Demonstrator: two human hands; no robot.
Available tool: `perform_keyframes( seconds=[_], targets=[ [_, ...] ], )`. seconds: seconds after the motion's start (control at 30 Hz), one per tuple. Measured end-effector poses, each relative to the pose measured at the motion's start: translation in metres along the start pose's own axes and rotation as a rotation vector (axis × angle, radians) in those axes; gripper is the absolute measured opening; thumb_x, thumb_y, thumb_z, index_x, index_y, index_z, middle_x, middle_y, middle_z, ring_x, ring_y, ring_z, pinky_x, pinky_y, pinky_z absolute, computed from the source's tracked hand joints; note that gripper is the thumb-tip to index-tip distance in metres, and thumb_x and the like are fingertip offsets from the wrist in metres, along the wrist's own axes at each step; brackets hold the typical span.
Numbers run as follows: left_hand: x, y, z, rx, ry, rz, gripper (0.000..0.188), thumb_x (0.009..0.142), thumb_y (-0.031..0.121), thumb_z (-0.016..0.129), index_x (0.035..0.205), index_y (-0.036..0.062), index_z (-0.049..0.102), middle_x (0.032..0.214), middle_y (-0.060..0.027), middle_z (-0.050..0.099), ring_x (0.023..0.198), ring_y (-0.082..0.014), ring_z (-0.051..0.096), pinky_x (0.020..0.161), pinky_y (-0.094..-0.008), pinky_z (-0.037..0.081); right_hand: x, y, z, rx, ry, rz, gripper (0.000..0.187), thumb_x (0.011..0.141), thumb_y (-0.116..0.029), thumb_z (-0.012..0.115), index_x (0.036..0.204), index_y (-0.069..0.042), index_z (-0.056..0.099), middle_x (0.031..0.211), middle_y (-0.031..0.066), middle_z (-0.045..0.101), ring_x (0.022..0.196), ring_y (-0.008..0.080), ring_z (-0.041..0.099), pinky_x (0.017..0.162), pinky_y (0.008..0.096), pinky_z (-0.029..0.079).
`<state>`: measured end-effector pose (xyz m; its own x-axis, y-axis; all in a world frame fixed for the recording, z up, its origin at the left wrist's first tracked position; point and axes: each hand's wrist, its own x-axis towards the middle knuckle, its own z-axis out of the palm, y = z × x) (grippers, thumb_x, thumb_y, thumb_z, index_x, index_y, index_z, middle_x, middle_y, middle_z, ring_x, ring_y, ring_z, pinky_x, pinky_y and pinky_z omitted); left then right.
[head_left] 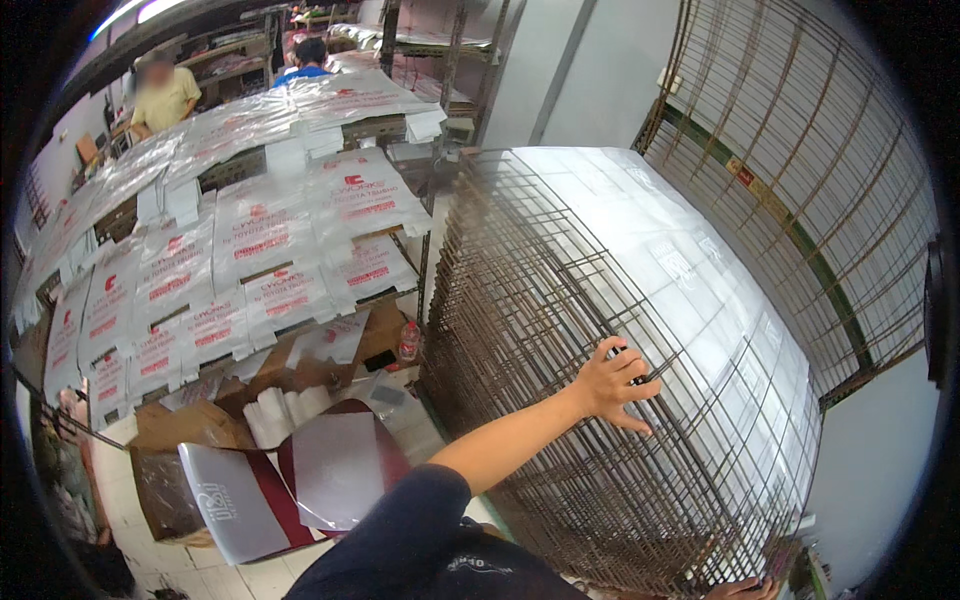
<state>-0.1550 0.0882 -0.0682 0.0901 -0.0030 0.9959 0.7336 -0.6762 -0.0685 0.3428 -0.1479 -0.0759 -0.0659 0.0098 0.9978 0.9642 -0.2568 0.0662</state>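
A tall stack of rusty wire drying racks (540, 290) stands in front of me, its layers tilted and fanned close together. My left hand (612, 388) is wrapped over the edge bar of one wire rack, fingers curled round the wire and thumb apart below. At the bottom edge of the view, my right hand (742, 590) shows only in part, its fingers hooked on the near corner of the same wire stack. White translucent plastic sheets (690, 270) lie in rows on the rack's upper surface, right of my left hand.
Left, a slanted table carries printed clear plastic bags (265, 235). Beneath it are a cardboard box (190, 425), white rolls (285, 415) and a bottle (409, 341). A dark red stool (390, 450) with a plastic sheet stands nearby. Another wire rack (800, 150) rises right. Two people work behind.
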Motion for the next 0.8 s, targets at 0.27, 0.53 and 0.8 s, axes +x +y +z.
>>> perform_keyframes(
  seconds=[0.27, 0.53, 0.8],
  targets=[
    [0.003, -0.002, -0.001, -0.006, 0.017, 0.014, 0.064, 0.069, 0.084, 0.052, 0.096, 0.0258, 0.056, 0.089, 0.0001, 0.046, 0.096, -0.0202, 0.049, 0.099, -0.0490, 0.028, 0.003, -0.005, 0.002, -0.066, -0.122, 0.019, 0.043, 0.105, -0.036, 0.035, 0.122, 0.000, 0.053, 0.134, 0.0199, 0.043, 0.119, 0.0342, 0.046, 0.093, 0.0504, 0.044],
    [0.001, 0.002, -0.001, -0.002, 0.019, 0.015, 0.066, 0.067, 0.085, 0.052, 0.097, 0.0260, 0.056, 0.093, -0.0003, 0.049, 0.096, -0.0206, 0.048, 0.098, -0.0486, 0.028, 0.000, -0.009, 0.000, -0.106, -0.105, 0.076, 0.044, 0.105, -0.037, 0.036, 0.121, 0.000, 0.052, 0.134, 0.0203, 0.043, 0.120, 0.0349, 0.045, 0.094, 0.0512, 0.043],
    [0.003, 0.005, 0.000, -0.005, 0.000, 0.021, 0.065, 0.070, 0.083, 0.051, 0.097, 0.0240, 0.054, 0.092, -0.0010, 0.047, 0.096, -0.0214, 0.047, 0.098, -0.0484, 0.028, -0.021, 0.007, -0.014, -0.101, -0.138, 0.204, 0.041, 0.104, -0.035, 0.039, 0.119, 0.001, 0.053, 0.132, 0.0206, 0.045, 0.121, 0.0366, 0.045, 0.095, 0.0511, 0.043]
  ],
)
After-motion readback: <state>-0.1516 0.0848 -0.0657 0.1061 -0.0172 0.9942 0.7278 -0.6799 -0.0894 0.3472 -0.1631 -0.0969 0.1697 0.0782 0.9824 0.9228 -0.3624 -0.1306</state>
